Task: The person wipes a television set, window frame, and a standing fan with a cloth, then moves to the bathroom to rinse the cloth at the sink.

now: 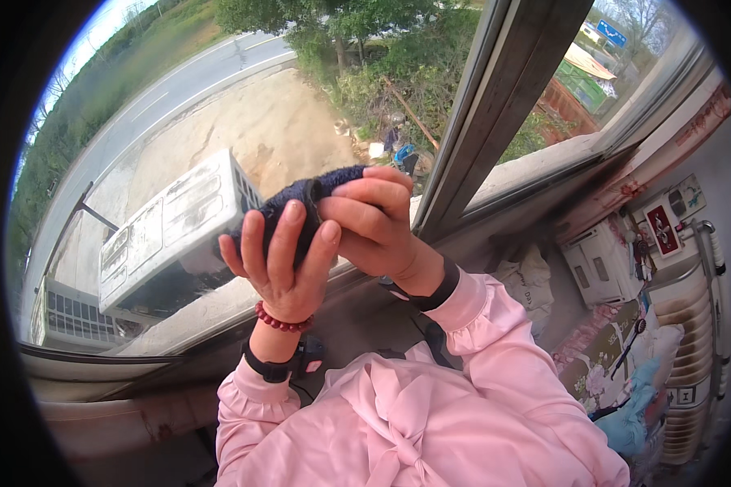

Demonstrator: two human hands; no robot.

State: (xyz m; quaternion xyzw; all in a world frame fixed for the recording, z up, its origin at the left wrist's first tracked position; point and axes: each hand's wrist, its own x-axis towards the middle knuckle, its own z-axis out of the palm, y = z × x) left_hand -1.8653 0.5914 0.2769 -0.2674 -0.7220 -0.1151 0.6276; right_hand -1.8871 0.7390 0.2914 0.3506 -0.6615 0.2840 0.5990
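A dark navy, fuzzy cloth [341, 175], bunched and partly folded, is held up in front of the open part of a window. My left hand [286, 262] supports its lower left portion, palm facing me and fingers spread against it. The fingers of my right hand [374, 216] pinch the cloth's upper right part, close beside the left thumb. Part of the cloth is hidden behind my fingers. A red bead bracelet [284, 319] and a black wrist strap [268, 365] circle my left wrist; another black strap [441, 289] is on my right.
Past the sill stands a white air-conditioner outdoor unit [170, 207], with a second unit [76, 316] lower left. A window frame [493, 115] rises right of my hands. Indoors at right are a bed with a slatted headboard [682, 329], a white cabinet [603, 265] and a cloth bag [527, 280].
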